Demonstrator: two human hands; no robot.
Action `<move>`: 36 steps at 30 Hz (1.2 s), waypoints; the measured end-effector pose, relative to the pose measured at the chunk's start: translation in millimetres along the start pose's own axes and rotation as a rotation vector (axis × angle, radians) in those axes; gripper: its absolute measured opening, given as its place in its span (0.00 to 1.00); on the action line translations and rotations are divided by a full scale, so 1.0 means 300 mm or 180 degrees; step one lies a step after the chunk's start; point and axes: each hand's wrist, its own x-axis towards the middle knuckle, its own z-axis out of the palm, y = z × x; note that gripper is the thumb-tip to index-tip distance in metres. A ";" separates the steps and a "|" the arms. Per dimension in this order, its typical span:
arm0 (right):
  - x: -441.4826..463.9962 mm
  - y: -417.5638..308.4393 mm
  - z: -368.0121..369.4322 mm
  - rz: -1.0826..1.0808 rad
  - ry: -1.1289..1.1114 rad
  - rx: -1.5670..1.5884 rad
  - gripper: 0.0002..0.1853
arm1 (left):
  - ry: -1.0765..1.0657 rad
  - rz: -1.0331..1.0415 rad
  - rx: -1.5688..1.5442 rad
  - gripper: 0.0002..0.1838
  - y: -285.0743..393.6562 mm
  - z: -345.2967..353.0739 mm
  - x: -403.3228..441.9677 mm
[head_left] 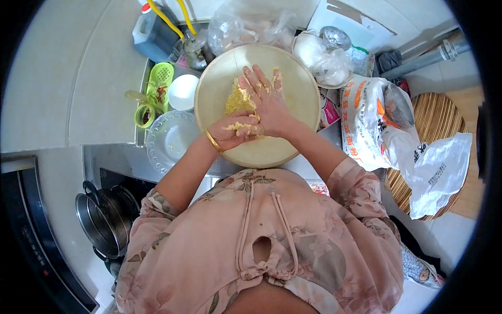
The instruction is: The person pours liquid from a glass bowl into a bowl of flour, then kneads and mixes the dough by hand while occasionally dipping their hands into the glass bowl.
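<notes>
Now, both your hands are over the wide, pale basin (300, 112) directly in front of your body. Yellow dough (236, 98) lies inside it, left of centre, a rough crumbly heap beside your right hand. More bits of it cling to both hands.

Right hand (264, 97): open, fingers spread and pointing away from you, smears on the fingertips and between the fingers. Holds nothing that shows.

Left hand (239, 128): reaches across from the left, its fingers against the thumb side of your right hand, near the wrist. Cannot tell whether they grip or only rest there; the overlap hides it. Dough is caked along its thumb side. Gold bracelet (213, 140) on that wrist.

Left of the basin you have a small white bowl (183, 83) and, nearer you, a clear plastic bowl (152, 144). Beyond those, a green tray (167, 72) with an open jar (144, 116) next to it. Farther back, a dark jug (151, 35) with a red cap.

Behind the basin, a clear plastic bag (251, 29). To your right, a printed white sack (363, 123) leans near a round striped board (444, 112). Down at your left, dark pots (107, 214) stand near the stove.
</notes>
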 end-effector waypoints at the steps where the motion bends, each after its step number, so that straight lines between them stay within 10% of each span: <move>1: -0.005 0.006 -0.002 -0.0022 -0.0098 -0.0084 0.53 | 0.0333 -0.0199 0.0127 0.14 0.012 0.025 -0.004; 27: 0.009 -0.018 0.036 0.1068 -0.1013 -0.0608 0.50 | 0.2749 0.1503 0.2054 0.08 -0.087 -0.004 0.135; 36: -0.068 -0.006 0.072 -0.0251 -0.2191 -0.0288 0.12 | 0.1984 0.1222 0.2962 0.14 0.075 0.002 0.144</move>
